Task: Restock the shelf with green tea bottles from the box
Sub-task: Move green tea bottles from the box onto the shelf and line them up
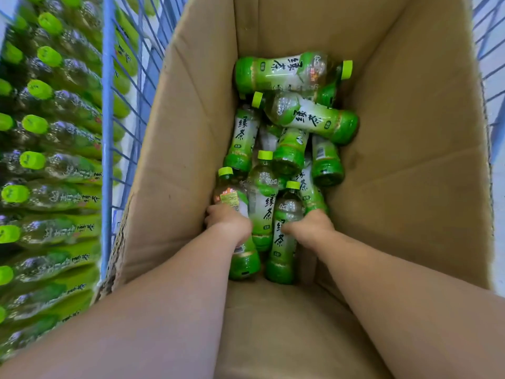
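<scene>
Green tea bottles (pixel 296 77), clear plastic with lime-green caps, lie jumbled at the bottom of the deep brown cardboard box (pixel 410 160). Your left hand (pixel 228 222) clasps the leftmost bottle (pixel 231 196); your right hand (pixel 308 228) curls round a second bottle (pixel 282 250) near it.

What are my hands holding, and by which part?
Left hand grips the near-left bottle round its middle; right hand, apparently the near-right bottle likewise.

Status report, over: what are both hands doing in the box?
Left hand grips left bottle, right hand grips right bottle. Both low in the box. Middle bottle lies between them.
</scene>
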A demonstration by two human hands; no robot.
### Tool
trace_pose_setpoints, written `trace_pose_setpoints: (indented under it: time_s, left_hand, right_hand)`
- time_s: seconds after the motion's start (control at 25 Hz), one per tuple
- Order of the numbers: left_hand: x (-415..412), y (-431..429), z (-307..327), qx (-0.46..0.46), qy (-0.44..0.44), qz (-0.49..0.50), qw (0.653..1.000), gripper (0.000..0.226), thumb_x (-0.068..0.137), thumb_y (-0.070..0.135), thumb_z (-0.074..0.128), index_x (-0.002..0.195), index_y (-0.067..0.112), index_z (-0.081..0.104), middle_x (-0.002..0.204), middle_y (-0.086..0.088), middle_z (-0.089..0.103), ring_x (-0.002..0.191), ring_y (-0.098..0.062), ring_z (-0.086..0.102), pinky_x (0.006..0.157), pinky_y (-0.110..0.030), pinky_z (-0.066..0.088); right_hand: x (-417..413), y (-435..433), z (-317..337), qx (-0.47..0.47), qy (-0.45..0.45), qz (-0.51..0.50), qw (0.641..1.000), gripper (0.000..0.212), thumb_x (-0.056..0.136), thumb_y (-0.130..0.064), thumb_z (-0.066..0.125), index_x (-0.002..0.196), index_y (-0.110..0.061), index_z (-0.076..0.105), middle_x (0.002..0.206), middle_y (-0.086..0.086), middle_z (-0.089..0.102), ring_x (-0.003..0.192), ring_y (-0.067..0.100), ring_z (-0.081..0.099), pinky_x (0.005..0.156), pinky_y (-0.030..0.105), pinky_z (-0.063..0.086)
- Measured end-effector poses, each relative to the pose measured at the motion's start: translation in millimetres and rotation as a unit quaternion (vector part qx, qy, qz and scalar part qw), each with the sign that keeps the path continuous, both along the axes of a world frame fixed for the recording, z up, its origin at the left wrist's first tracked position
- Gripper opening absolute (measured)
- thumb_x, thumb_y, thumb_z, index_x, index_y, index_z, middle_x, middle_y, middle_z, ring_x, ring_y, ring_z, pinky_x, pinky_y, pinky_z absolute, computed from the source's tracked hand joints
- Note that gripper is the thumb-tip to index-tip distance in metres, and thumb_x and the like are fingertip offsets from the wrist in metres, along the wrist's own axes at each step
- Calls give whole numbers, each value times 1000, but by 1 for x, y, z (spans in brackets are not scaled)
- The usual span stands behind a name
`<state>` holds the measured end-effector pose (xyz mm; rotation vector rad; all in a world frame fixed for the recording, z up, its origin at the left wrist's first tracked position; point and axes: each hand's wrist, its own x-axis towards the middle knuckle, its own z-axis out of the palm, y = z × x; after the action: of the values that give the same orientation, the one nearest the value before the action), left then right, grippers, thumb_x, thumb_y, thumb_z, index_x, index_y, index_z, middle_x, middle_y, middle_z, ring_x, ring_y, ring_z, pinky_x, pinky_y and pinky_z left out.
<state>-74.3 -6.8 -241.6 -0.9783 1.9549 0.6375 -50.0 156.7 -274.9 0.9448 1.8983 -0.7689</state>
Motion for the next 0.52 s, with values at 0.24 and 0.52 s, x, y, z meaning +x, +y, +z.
trace_pose_setpoints:
  time_s: [0.24,0.52]
  left_hand:
    - [3,-7,-4,7,16,-32,999,87,76,33,90,141,3,41,141,-16,56,125,-34,58,103,-40,49]
    - [3,-8,-3,36,21,58,997,94,68,29,94,143,6,42,138,-14,58,120,-33,62,99,-42,54]
  right_hand:
    - [-12,-3,3,-22,-56,48,997,42,78,-39,84,95,-13,56,96,6,58,77,21,57,71,28,48]
    - [23,-9,-19,-150,-52,-165,973,42,75,-8,86,112,-14,68,113,7,73,99,26,66,90,40,52]
